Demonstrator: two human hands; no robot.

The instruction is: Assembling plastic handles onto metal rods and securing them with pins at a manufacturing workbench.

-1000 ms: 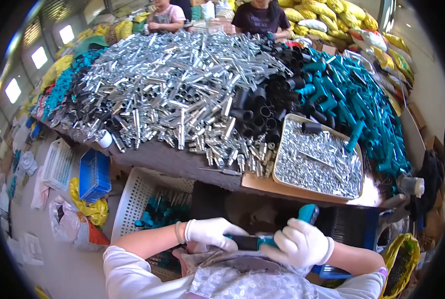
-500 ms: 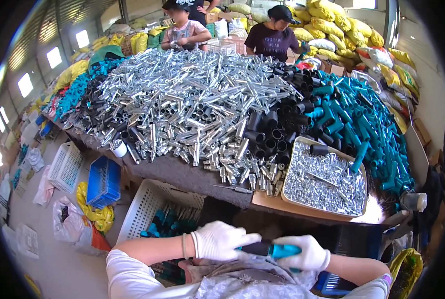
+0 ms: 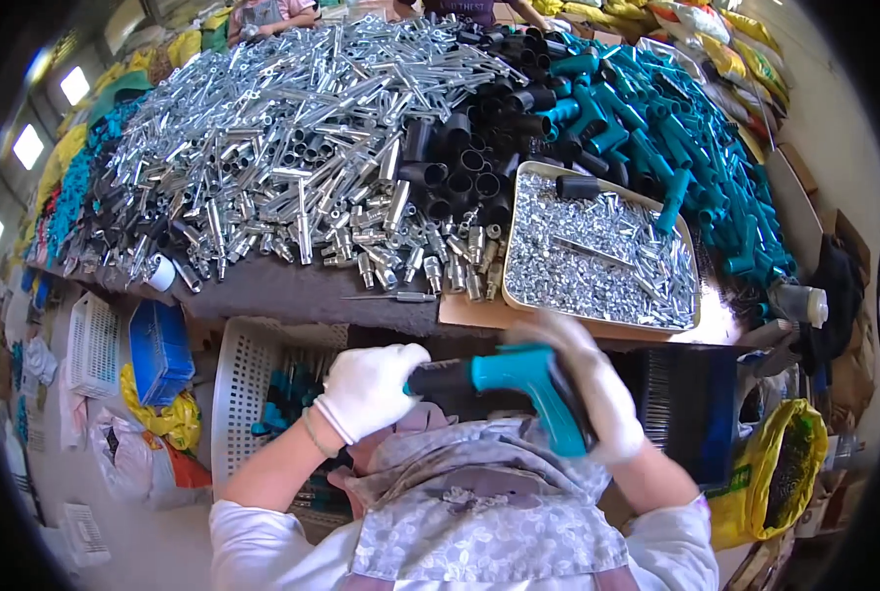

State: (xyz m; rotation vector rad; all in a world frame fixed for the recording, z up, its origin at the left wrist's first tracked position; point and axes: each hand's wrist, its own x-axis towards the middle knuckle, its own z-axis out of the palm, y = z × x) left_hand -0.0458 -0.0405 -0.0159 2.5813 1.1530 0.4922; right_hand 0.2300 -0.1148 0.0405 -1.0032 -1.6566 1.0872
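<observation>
A teal pistol-shaped tool body (image 3: 515, 372) with a black tubular front (image 3: 440, 378) lies across my lap area, above the apron. My left hand (image 3: 373, 390), in a white knit glove, is closed round the black front end. At the rear of the teal body is my gloved right hand (image 3: 602, 399), touching or very near its back edge; its fingers are smeared by motion. The handle of the tool points down toward the apron. Ahead, a tray (image 3: 607, 320) of small silver metal parts rests on the table edge, with a slim screwdriver-like tool (image 3: 400, 296) to its left.
Heaped on the table are silver metal shafts (image 3: 292, 128), black sleeves (image 3: 464, 172) and teal housings (image 3: 647, 128). A white perforated crate (image 3: 238, 394) with teal-handled pieces stands below left. A blue crate (image 3: 161, 355) is farther left, a yellow sack (image 3: 755, 492) right. Two people stand beyond the table.
The view has tilted down and shifted. My right hand has gone from wrapping the teal body to its rear, moving fast. The left hand now grips the black front.
</observation>
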